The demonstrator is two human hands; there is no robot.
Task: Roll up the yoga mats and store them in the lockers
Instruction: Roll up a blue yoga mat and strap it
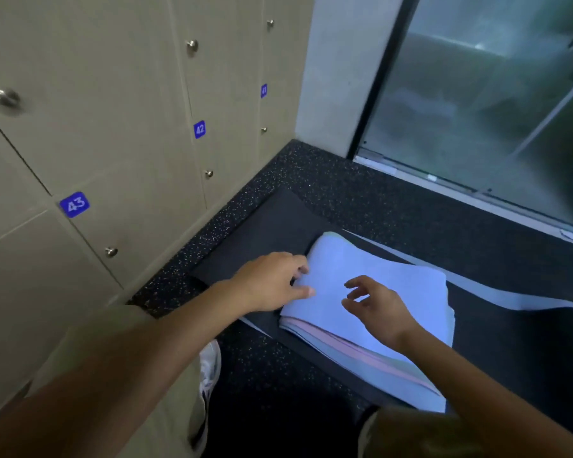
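Observation:
A stack of thin pastel mats (pixel 371 285), pale blue on top with pink and green layers at its near edge, lies folded on a black mat (pixel 272 229) spread over the floor. My left hand (pixel 272 282) grips the stack's left edge, fingers curled at it and thumb on top. Above the blue top hovers my right hand (pixel 377 309), fingers spread and loosely bent, holding nothing. One pale blue layer (pixel 516 295) trails out flat to the right. Beige lockers (pixel 113 133) with shut doors fill the wall on the left.
Locker doors carry blue number tags 43 (pixel 74 204), 42 (pixel 199 129) and 41, each with a round metal knob. A glass wall (pixel 477 104) runs along the right. The floor is black speckled rubber (pixel 361 196). My knees and a white shoe (pixel 210 365) are below.

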